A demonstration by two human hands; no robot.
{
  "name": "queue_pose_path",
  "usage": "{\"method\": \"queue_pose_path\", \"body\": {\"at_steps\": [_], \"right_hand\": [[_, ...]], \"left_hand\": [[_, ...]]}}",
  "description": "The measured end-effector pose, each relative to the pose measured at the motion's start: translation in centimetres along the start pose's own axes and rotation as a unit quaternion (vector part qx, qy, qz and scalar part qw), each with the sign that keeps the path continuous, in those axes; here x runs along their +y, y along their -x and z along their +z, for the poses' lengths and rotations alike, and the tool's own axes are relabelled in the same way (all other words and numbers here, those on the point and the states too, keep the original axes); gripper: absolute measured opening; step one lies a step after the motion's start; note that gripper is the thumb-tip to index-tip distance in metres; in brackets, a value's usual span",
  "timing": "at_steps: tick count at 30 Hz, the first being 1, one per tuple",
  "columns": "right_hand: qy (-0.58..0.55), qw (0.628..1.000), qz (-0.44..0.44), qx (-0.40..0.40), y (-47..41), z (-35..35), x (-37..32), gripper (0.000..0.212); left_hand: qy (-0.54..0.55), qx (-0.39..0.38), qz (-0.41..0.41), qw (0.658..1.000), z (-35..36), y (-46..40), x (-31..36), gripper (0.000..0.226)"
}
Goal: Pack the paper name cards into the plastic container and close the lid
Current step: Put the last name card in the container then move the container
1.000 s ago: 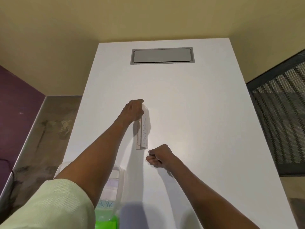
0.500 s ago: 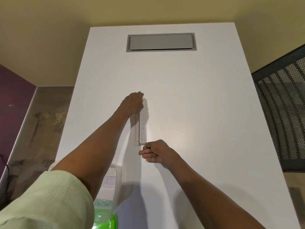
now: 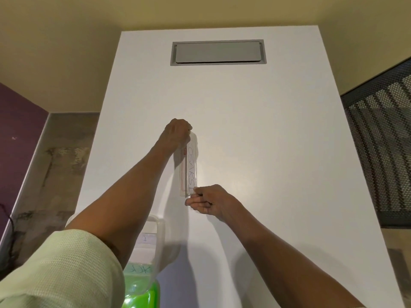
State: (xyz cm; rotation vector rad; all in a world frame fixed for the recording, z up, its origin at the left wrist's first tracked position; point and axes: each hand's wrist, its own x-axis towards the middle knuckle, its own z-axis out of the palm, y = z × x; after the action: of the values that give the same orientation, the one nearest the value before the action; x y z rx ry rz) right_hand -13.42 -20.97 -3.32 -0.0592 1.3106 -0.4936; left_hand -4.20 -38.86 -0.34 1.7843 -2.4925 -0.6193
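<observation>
Left hand [image 3: 176, 135] and right hand [image 3: 209, 202] pinch opposite ends of long white paper name card [image 3: 190, 168]; uneven pull risks creasing, tearing, or dropping it short of clear plastic container [image 3: 153, 243]

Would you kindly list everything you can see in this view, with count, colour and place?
name cards: a small stack, count unclear, white with handwriting, mid-table, gripped at both ends
plastic container: one, clear, near table edge under the left arm, holding cards
green item: one, bright green, bottom edge, nature unclear
table: one, white
cable hatch: one, grey, far end of table
mesh panel: one, black, right
sleeve: one, pale green, left arm
left hand: grips the stack's far end
right hand: pinches its near end
</observation>
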Motion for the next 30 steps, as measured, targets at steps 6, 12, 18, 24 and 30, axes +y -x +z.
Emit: {"method": "queue_pose_path", "body": {"at_steps": [6, 12, 18, 24, 30], "right_hand": [[-0.039, 0.999, 0.003, -0.001, 0.1, 0.1, 0.4, 0.013], [-0.041, 0.999, -0.008, 0.018, 1.1, 0.2, 0.5, 0.01], [-0.02, 0.996, -0.048, 0.075, 2.3, -0.9, -0.2, 0.011], [0.048, 0.983, -0.108, 0.143, 5.1, -3.1, -0.4, 0.018], [0.134, 0.943, -0.185, 0.241, 8.4, -5.0, -0.6, 0.026]], "left_hand": [[-0.01, 0.02, 0.013, 1.0, -1.4, 0.6, 0.1, 0.027], [0.012, 0.024, -0.001, 1.0, -3.0, 1.4, 0.2, 0.027], [0.042, 0.039, -0.033, 0.998, -5.5, 2.9, 1.5, 0.014], [0.098, 0.08, -0.056, 0.99, -7.2, 5.1, 2.7, 0.023], [0.139, 0.097, -0.066, 0.983, -7.9, 7.7, 3.1, 0.02]]}}
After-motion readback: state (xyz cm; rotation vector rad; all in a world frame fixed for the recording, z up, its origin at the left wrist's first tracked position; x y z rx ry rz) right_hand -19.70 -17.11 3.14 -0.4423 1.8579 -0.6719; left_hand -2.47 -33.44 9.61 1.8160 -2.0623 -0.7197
